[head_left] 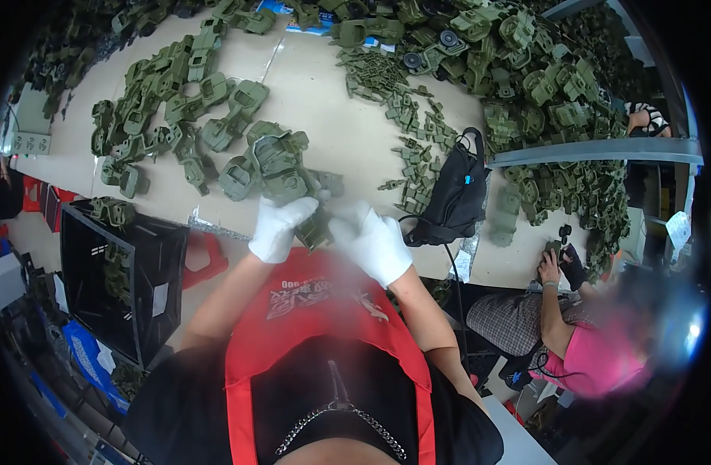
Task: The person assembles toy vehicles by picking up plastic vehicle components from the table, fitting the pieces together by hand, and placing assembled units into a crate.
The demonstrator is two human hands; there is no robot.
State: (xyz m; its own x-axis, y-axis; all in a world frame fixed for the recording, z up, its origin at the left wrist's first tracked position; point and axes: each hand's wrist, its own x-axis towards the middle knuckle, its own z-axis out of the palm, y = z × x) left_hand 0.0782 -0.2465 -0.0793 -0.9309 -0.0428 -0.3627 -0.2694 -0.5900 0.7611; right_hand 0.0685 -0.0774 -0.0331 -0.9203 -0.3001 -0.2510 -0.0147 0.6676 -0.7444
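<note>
My left hand (pixel 276 230), in a white glove, is closed on the lower edge of an olive-green plastic toy vehicle part (pixel 313 226) close to the table's front edge. My right hand (pixel 377 246), gloved too, is beside it on the right; its fingers are smeared by motion, so what they hold cannot be made out. Just beyond my left hand, an open-topped green toy vehicle body (pixel 282 163) rests among others. Farther left lie several more green vehicle bodies (pixel 224 128) in a loose pile.
Small green parts (pixel 406 108) are strewn across the table (pixel 313 74). A black bag (pixel 456 194) with a cable lies right of my hands. Large heaps of vehicle bodies (pixel 557 85) fill the far right. A black crate (pixel 139 302) stands at left. A co-worker (pixel 595 349) in pink works at right.
</note>
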